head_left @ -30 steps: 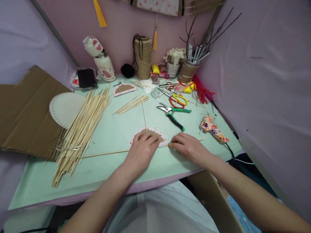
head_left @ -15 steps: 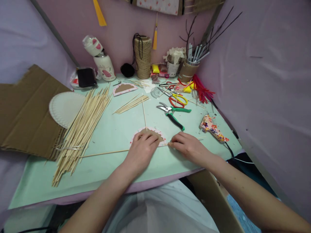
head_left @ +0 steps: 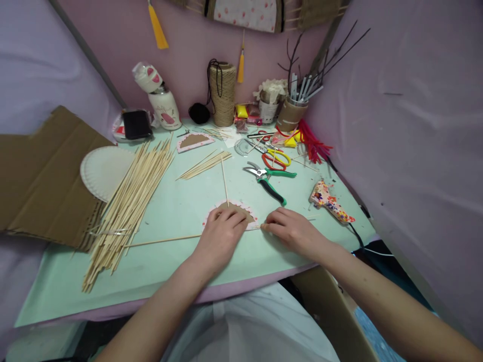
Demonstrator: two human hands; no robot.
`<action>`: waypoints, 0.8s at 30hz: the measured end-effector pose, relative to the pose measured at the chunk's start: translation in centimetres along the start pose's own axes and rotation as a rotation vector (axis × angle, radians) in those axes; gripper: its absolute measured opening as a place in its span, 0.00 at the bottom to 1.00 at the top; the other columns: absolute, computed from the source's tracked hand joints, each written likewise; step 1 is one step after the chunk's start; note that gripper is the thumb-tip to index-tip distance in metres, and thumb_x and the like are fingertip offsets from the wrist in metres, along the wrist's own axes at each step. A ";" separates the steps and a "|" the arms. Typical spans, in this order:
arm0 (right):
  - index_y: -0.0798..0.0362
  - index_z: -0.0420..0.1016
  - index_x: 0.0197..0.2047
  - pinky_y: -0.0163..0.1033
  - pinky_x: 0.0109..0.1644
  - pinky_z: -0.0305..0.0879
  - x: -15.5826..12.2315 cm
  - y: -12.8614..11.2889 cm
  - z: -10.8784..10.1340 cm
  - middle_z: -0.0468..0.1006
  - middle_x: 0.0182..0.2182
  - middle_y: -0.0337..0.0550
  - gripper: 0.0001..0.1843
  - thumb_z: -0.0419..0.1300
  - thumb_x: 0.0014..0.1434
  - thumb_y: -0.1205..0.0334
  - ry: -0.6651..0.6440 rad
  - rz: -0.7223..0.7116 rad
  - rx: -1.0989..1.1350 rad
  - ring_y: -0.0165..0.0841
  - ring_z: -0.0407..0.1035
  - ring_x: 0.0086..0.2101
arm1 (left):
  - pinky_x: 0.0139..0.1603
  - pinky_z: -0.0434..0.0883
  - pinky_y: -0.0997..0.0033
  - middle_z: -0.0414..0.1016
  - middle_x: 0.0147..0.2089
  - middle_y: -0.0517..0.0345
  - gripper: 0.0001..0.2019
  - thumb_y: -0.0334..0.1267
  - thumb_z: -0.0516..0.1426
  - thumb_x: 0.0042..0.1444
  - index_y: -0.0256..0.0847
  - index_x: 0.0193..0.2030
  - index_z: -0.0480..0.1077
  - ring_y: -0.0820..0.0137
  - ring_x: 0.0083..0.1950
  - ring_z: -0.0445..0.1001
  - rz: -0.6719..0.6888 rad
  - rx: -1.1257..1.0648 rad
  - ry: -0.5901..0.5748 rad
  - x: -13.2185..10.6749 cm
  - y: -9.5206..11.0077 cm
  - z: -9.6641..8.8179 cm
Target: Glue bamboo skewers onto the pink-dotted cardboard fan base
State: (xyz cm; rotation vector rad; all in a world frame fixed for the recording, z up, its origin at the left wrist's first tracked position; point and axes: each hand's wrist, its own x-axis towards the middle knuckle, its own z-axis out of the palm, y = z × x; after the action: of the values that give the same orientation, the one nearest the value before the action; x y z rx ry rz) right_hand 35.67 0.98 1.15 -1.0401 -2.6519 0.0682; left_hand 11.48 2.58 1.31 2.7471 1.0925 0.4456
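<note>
A half-round cardboard piece [head_left: 242, 209] with a pink-spotted white border lies flat near the table's front. My left hand [head_left: 222, 232] presses down on it with bent fingers held together, covering its left part. One thin bamboo stick [head_left: 166, 240] runs along the straight lower edge, passing beneath that hand. At the right corner, my right hand [head_left: 289, 230] is closed in a pinch on the stick's end, though the fingertips partly hide it. Another bamboo stick [head_left: 225, 180] points away from the curved edge, its near end on the cardboard.
A large bundle of bamboo sticks [head_left: 130, 206] lies left, beside a paper plate [head_left: 100, 171] and corrugated cardboard [head_left: 49, 176]. Green-handled pruning shears [head_left: 269, 173] and a patterned glue gun [head_left: 330, 201] lie right. Behind stand a twine spool [head_left: 223, 95] and a white bottle [head_left: 165, 108].
The head view has tipped up slightly, so the scene sits a little lower. Both hands keep their places on the cardboard piece and stick.
</note>
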 end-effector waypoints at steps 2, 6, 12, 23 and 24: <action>0.56 0.76 0.45 0.38 0.38 0.61 0.0 0.0 0.0 0.76 0.37 0.47 0.13 0.51 0.65 0.74 0.000 -0.002 0.002 0.34 0.63 0.37 | 0.54 0.56 0.59 0.75 0.56 0.59 0.13 0.30 0.50 0.67 0.44 0.51 0.72 0.65 0.58 0.67 -0.003 0.002 0.000 0.0 0.0 0.1; 0.55 0.76 0.45 0.37 0.38 0.61 0.0 0.0 0.0 0.76 0.37 0.47 0.14 0.51 0.65 0.74 -0.001 0.005 0.000 0.34 0.64 0.37 | 0.55 0.56 0.59 0.75 0.56 0.58 0.13 0.30 0.50 0.67 0.44 0.51 0.72 0.65 0.57 0.67 0.000 0.003 -0.004 -0.1 -0.1 0.1; 0.56 0.76 0.45 0.37 0.39 0.61 0.0 -0.1 0.0 0.76 0.37 0.47 0.13 0.51 0.66 0.74 0.000 0.011 0.009 0.34 0.63 0.37 | 0.55 0.55 0.59 0.75 0.56 0.59 0.13 0.30 0.50 0.67 0.45 0.52 0.72 0.65 0.57 0.67 -0.003 -0.013 -0.013 0.0 0.0 -0.1; 0.55 0.76 0.45 0.38 0.39 0.61 -0.1 0.1 0.1 0.76 0.37 0.47 0.14 0.50 0.66 0.73 -0.001 0.006 0.013 0.34 0.63 0.37 | 0.55 0.55 0.58 0.75 0.56 0.59 0.14 0.28 0.50 0.66 0.44 0.51 0.72 0.64 0.58 0.66 0.001 -0.031 -0.003 0.0 0.0 -0.1; 0.55 0.76 0.45 0.38 0.39 0.61 -0.1 0.2 0.1 0.76 0.37 0.47 0.14 0.50 0.66 0.73 0.000 0.005 0.010 0.34 0.63 0.37 | 0.55 0.55 0.58 0.75 0.56 0.59 0.14 0.28 0.50 0.67 0.44 0.51 0.72 0.64 0.58 0.66 0.003 -0.033 -0.001 0.0 0.0 -0.1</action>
State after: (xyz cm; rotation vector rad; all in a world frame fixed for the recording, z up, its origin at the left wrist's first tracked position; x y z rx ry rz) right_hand 35.82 1.04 0.98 -1.0437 -2.6460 0.0828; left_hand 11.48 2.56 1.36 2.7205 1.0717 0.4586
